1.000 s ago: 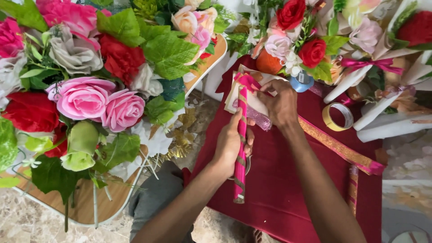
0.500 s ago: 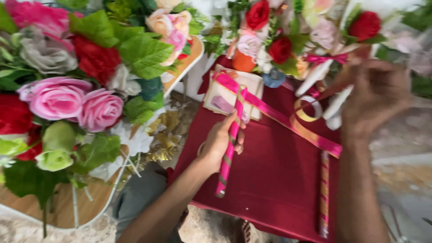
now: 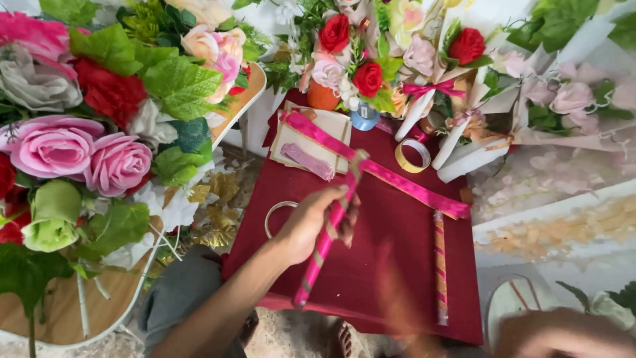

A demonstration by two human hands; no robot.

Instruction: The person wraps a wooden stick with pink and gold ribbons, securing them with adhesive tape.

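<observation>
Dark red cloth over the work surface, artificial flower bouquets crowding round, daylight, gritty floor below.

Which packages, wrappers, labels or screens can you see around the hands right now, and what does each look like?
No screens or signs show.
Flat cream card pack: far left of the maroon cloth, rectangular, a pink ribbon crossing it.
White paper bouquet wrappers: far right edge of the cloth, cone-shaped, one with a pink bow.
Left hand grips a pink-wrapped stick.
Right hand: blurred, bottom right.
</observation>
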